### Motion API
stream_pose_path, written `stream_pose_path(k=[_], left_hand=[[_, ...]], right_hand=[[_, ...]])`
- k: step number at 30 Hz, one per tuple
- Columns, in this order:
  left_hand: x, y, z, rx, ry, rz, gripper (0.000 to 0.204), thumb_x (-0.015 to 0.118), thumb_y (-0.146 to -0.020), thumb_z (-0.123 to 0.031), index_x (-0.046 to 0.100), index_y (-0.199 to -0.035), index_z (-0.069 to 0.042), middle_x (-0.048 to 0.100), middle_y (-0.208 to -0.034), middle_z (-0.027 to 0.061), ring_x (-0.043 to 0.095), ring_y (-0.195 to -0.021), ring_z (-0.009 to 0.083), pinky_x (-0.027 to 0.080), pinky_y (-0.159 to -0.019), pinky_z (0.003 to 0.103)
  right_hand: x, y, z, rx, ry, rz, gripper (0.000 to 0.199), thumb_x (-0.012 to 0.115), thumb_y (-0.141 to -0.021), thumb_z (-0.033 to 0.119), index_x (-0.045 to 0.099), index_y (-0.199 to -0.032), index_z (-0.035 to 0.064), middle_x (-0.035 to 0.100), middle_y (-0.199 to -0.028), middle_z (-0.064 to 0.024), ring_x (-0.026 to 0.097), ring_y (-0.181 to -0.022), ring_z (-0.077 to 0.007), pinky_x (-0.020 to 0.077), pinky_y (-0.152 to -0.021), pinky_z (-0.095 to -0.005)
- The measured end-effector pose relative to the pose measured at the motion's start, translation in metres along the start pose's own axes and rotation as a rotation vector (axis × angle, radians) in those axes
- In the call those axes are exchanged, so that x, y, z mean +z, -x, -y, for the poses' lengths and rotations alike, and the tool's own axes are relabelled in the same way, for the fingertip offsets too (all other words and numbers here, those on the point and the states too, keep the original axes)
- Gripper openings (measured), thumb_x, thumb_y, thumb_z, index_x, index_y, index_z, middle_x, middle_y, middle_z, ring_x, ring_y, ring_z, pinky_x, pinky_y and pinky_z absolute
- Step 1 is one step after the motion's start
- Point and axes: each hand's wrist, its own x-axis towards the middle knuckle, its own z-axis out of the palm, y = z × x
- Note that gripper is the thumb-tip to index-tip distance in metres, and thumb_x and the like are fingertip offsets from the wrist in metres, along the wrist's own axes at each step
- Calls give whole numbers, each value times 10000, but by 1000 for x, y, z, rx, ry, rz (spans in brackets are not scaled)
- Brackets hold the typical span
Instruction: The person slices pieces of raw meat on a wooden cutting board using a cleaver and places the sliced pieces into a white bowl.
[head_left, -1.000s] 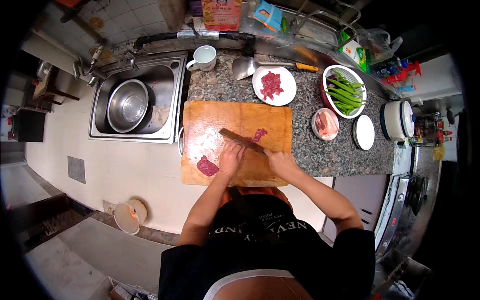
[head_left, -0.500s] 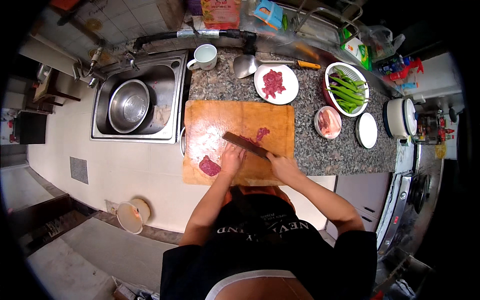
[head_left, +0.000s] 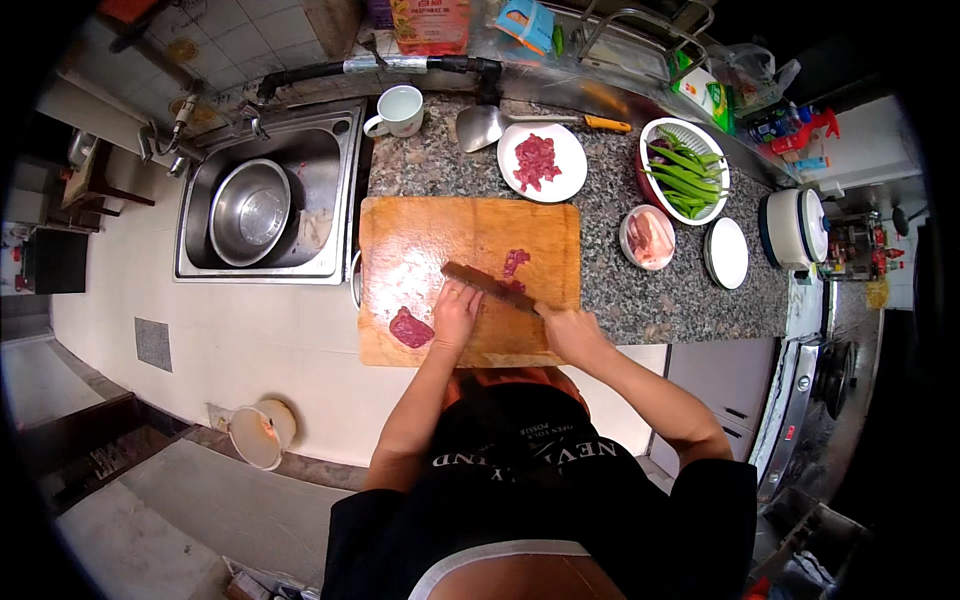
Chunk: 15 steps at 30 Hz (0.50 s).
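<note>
Nearby, white plate (head_left: 542, 163) of sliced meat; hands: right (head_left: 571, 332) gripping knife (head_left: 487, 284), left (head_left: 455, 314) flat on cutting board (head_left: 420, 240).

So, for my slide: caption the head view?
Right hand slices raw meat with a cleaver on a wooden cutting board.

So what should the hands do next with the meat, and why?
Probably bring the knife down for another thin slice. The right hand holds it across the wooden cutting board, the left hand rests right beside the blade, cut red meat pieces lie past it, and a bigger meat chunk waits uncut.
</note>
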Motion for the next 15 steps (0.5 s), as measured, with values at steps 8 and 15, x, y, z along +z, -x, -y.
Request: stream_pose_path(k=[8, 15], left_hand=[[5, 2, 2, 41, -10, -58, 194, 659, -684, -20, 648, -877, -20, 614, -909, 149, 563, -888, 323, 470, -792, 371], [1, 0, 1, 82, -18, -45, 223, 663, -693, -45, 650, -915, -54, 617, -956, 127, 569, -928, 308, 490, -787, 371]], right_hand=[[14, 1, 0, -20, 7, -5, 325, 446, -770, 41, 428, -1093, 14, 620, -680, -196, 630, -635, -359, 495, -539, -465], [34, -25, 3, -26, -24, 6, 299, 419, -793, 47, 422, -1091, 38, 629, -725, -195, 634, -681, -365, 494, -561, -466]])
